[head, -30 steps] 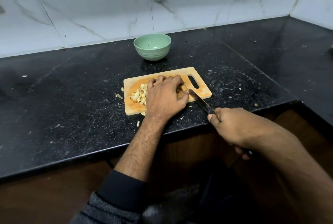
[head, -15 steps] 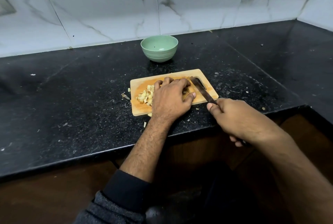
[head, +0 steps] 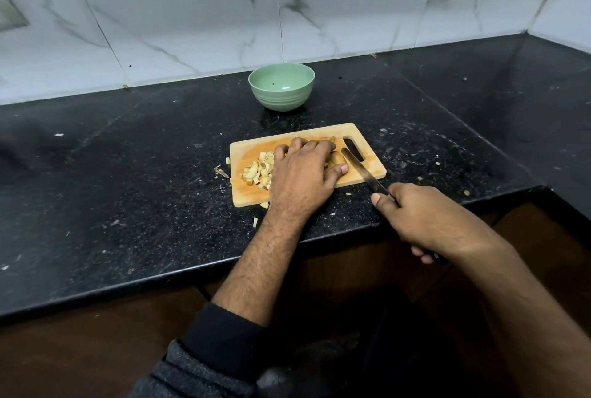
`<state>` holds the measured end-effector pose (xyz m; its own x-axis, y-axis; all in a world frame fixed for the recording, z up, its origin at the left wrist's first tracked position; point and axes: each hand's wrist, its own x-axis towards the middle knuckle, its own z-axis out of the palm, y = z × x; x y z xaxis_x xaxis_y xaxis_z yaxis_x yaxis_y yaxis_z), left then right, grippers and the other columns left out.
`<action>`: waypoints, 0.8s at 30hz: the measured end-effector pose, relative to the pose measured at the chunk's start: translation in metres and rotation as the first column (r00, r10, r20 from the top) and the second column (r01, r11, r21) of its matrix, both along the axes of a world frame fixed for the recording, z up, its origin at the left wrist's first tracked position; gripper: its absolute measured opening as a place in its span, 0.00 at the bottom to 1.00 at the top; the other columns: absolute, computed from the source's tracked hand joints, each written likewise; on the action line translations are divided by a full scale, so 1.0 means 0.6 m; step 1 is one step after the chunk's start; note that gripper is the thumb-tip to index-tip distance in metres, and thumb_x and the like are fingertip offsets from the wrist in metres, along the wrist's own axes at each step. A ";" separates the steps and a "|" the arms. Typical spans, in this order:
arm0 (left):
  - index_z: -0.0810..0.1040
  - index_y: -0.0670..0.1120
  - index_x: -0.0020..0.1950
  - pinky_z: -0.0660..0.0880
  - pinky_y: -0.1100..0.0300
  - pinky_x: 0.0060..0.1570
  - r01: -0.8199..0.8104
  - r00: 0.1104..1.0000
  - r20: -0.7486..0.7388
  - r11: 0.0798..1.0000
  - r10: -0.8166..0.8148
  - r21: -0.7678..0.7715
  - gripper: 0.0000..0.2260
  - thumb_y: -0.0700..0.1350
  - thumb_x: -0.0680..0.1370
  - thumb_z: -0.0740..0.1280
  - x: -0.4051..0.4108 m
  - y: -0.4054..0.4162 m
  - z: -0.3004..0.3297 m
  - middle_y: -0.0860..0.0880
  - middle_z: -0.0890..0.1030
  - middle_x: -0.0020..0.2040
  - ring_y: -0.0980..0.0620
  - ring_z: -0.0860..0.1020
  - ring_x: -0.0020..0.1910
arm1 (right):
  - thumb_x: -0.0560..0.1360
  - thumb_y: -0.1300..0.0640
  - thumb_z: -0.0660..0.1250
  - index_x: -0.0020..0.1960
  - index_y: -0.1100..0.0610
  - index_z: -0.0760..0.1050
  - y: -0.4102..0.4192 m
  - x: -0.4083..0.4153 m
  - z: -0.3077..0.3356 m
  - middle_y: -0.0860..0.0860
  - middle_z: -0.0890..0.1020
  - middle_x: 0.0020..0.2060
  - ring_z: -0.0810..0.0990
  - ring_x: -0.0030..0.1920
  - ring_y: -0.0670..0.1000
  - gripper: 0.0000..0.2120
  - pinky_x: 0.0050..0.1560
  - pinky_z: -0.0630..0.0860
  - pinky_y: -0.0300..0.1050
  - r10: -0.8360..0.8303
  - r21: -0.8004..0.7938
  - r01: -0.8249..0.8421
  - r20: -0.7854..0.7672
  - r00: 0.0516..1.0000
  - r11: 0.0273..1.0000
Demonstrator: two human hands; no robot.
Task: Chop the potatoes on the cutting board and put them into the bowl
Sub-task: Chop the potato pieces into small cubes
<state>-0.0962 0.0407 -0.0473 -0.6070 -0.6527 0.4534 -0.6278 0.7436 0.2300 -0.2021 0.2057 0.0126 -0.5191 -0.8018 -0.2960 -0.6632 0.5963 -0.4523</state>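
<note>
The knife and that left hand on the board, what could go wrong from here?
The knife blade lies close to the left hand's thumb, so a slip could nick it. Potato pieces sit near the cutting board's left edge and some have already fallen onto the counter; more may scatter.

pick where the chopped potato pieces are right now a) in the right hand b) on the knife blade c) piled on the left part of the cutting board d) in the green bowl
c: the chopped potato pieces sit heaped on the left part of the cutting board, beside the left hand, while the green bowl holds no pieces.
</note>
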 end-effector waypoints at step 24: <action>0.75 0.52 0.62 0.64 0.50 0.61 -0.088 0.991 -0.094 0.990 0.099 0.108 0.27 0.69 0.72 0.68 0.000 -0.006 0.006 0.55 0.80 0.57 0.51 0.72 0.58 | 0.78 0.59 0.65 0.51 0.42 0.74 -0.216 -0.074 0.008 0.43 0.80 0.43 0.78 0.40 0.47 0.11 0.50 0.80 0.55 0.245 -0.302 -0.322 -0.267 0.932 0.897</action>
<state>-0.0959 0.0373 -0.0439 -0.4965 -0.7508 0.4358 -0.6637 0.6518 0.3669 -0.2464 0.0763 0.0174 -0.2743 -0.9554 0.1098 -0.8852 0.2062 -0.4170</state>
